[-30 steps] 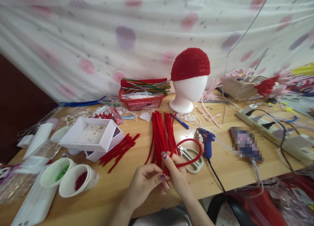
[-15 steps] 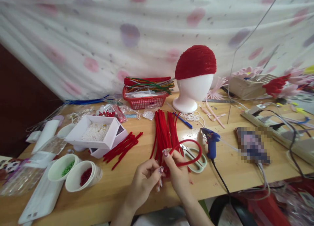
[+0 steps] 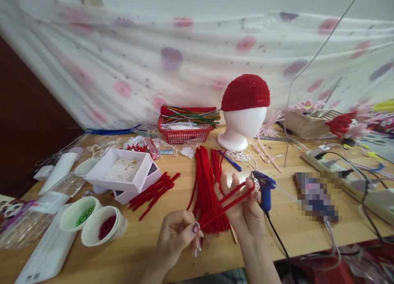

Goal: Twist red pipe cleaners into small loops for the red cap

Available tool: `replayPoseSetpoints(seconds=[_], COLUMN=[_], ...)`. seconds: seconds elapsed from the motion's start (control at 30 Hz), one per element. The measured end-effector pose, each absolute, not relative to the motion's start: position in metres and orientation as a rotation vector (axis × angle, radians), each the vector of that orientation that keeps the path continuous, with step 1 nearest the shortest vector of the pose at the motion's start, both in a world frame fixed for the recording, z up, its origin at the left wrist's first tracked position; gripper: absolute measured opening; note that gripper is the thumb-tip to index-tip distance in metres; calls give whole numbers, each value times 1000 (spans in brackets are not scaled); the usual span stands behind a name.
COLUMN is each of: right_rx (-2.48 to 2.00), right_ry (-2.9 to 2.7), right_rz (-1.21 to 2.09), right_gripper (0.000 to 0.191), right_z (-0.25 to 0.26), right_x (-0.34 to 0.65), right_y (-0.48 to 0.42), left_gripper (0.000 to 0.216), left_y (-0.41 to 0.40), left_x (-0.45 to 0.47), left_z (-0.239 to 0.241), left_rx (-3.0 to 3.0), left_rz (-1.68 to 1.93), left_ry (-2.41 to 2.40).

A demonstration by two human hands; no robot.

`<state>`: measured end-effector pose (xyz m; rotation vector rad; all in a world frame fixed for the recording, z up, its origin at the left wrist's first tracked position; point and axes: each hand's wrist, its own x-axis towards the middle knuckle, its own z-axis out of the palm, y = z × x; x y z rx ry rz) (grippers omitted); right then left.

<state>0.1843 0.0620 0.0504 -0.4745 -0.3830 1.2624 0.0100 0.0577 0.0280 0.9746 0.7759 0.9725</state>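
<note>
My left hand [image 3: 177,237] pinches the two ends of a red pipe cleaner loop [image 3: 226,204] near the table's front edge. The loop is stretched taut toward the right and runs around the fingers of my right hand [image 3: 243,204], which is raised with fingers spread inside it. Just behind both hands lies a bundle of long red pipe cleaners [image 3: 206,173] on the wooden table [image 3: 147,243]. A blue glue gun [image 3: 263,185] lies right beside my right hand.
A white foam head with a red cap [image 3: 243,111] stands at the back, a red basket [image 3: 184,132] left of it. White box [image 3: 121,173], short red pieces [image 3: 155,189] and two cups [image 3: 92,220] lie left. Phone [image 3: 317,193] and power strip [image 3: 347,169] lie right.
My right hand moved up and to the right with fingers opened inside the loop, pulling the round loop into a long narrow one. The camera tilted slightly upward.
</note>
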Motion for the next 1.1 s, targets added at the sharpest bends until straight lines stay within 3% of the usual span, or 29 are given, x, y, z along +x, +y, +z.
replayPoseSetpoints(seconds=[0.3, 0.47, 0.87, 1.1], right_rx=[-511, -540, -439, -324], right_ry=[-284, -357, -806, -764], right_rz=[1204, 1190, 1129, 1021], right_gripper=[32, 31, 25, 26], right_z=[57, 64, 166, 173], right_x=[182, 185, 188, 190], right_y=[65, 72, 136, 146], left_gripper=[36, 37, 33, 35], left_y=[55, 62, 107, 128], left_x=[14, 14, 25, 36], left_z=[42, 44, 102, 122], left_rx=[856, 866, 1001, 960], left_rz=[1063, 1066, 1510, 1512], left_ry=[849, 807, 605, 596])
